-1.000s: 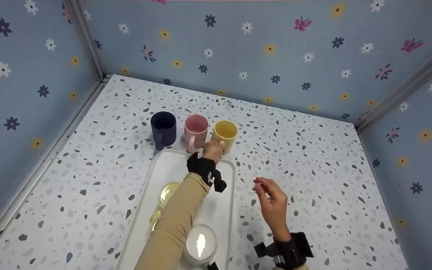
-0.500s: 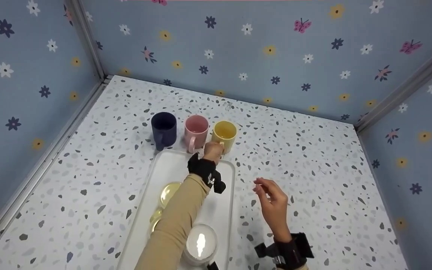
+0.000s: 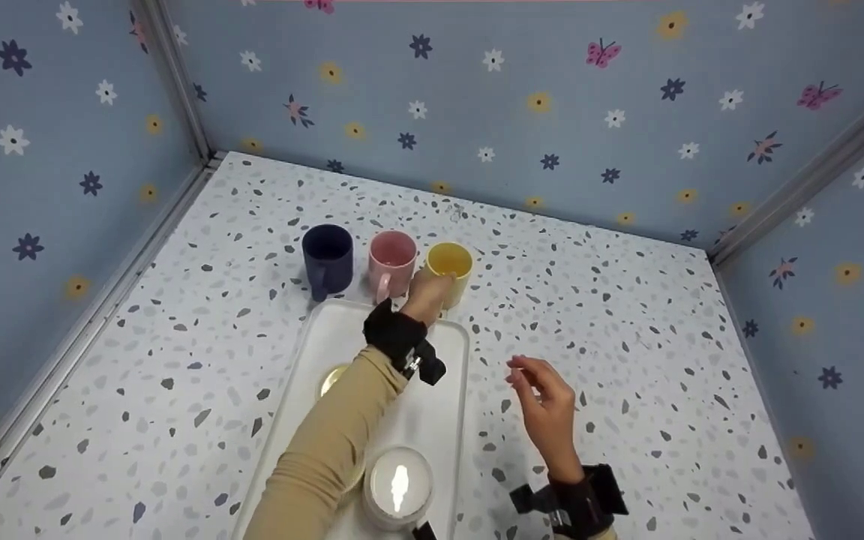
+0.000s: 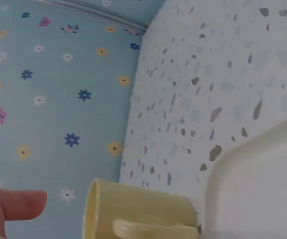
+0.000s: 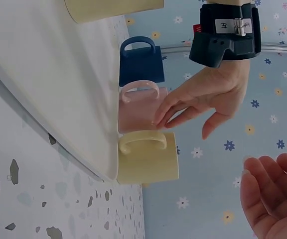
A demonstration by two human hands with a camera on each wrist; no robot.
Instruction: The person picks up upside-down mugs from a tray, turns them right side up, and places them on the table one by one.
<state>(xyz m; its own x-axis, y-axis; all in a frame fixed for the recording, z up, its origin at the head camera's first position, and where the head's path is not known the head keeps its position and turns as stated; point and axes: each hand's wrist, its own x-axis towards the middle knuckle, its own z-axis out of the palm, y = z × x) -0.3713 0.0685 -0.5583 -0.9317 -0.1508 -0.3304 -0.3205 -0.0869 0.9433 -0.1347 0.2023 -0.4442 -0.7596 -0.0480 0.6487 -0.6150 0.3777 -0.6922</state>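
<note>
Three mugs stand upright in a row behind the white tray [image 3: 439, 397]: a navy mug [image 3: 336, 262], a pink mug [image 3: 394, 251] and a yellow mug [image 3: 461, 291]. My left hand [image 3: 427, 294] is at the yellow mug's handle side, partly covering it in the head view. In the right wrist view its fingers are loosely extended, the thumb stands apart, and nothing is between them. The left wrist view shows the thumb [image 4: 26, 204] clear of the yellow mug's handle [image 4: 153, 230]. My right hand [image 3: 548, 405] hovers right of the tray, fingers relaxed, holding nothing.
A round, pale container [image 3: 398, 487] with a bright reflection on top sits at the tray's near end. A pale yellow round object [image 3: 333, 377] on the tray is mostly hidden by the left forearm. Flowered walls [image 3: 477, 97] enclose the speckled table [image 3: 612, 322].
My left hand has come off the yellow mug's handle and risen slightly, and its wrist and forearm have shifted left. The mugs and my right hand stay in place.
</note>
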